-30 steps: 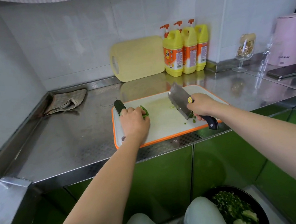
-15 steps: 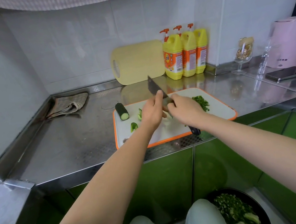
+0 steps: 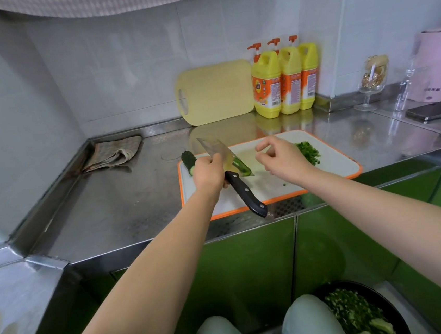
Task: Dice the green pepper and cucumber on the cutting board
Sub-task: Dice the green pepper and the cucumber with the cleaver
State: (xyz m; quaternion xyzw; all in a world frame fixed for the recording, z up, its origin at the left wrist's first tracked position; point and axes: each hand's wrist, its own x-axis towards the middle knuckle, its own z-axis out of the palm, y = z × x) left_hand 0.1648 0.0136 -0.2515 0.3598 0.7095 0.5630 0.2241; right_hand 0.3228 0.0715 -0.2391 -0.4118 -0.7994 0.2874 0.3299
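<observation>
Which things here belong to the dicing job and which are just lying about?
Job: cutting board, cleaver in left hand, green piece on its blade, cucumber, diced pile, right hand.
Lying about: yellow board, three pump bottles, cloth, phone, pink appliance.

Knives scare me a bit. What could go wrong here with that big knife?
1. The left hand holds the knife right by the blade, with the whole black handle free, so it might slip and get cut.
2. The pepper strip rides on the tilted blade and could slide off.
3. The cucumber lies across the cutting board's left rim and might roll onto the counter.
</observation>
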